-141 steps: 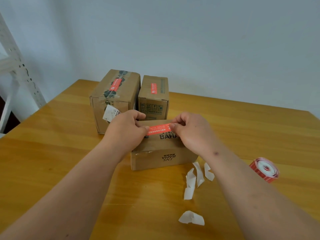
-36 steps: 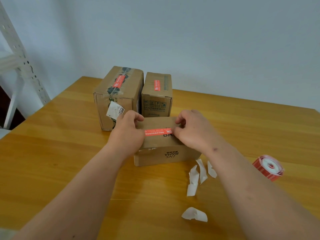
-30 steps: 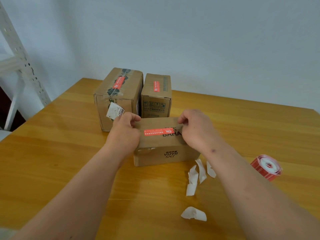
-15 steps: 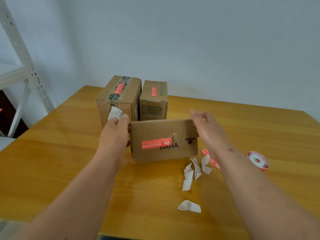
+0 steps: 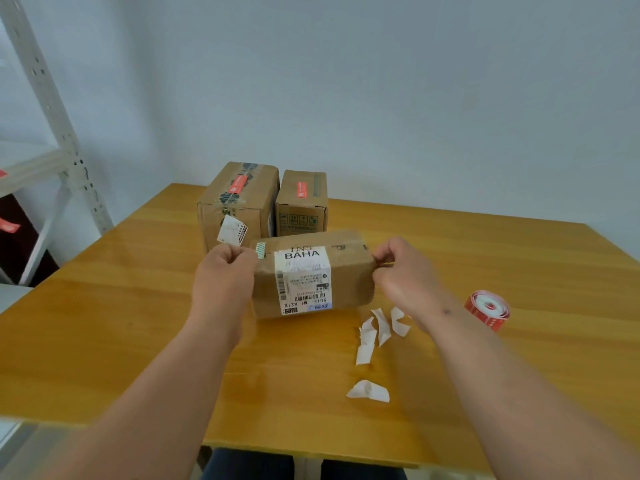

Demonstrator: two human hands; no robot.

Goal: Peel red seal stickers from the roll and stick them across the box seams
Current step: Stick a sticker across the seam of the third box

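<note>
A small cardboard box [image 5: 349, 275] with a white shipping label and "BAHA" print is held between both hands just above the table. My left hand [image 5: 223, 275] grips its left end and my right hand [image 5: 403, 271] grips its right end, fingers curled round the edges. The face with the fresh red sticker is turned out of sight. The red sticker roll [image 5: 487, 309] lies on the table to the right, apart from my hands. Two sealed boxes stand behind: a larger one [image 5: 239, 202] and a smaller one [image 5: 302, 202], each with a red sticker on top.
Several white backing scraps [image 5: 375, 332] lie on the wooden table [image 5: 104, 306] in front of the box, one more [image 5: 367, 391] nearer me. A white metal shelf frame [image 5: 52, 109] stands at the left. A wall runs behind the table.
Both hands pressed the red sticker onto the box, then lifted and rolled the box over. The stickered face has gone from view and the labelled face now shows.
</note>
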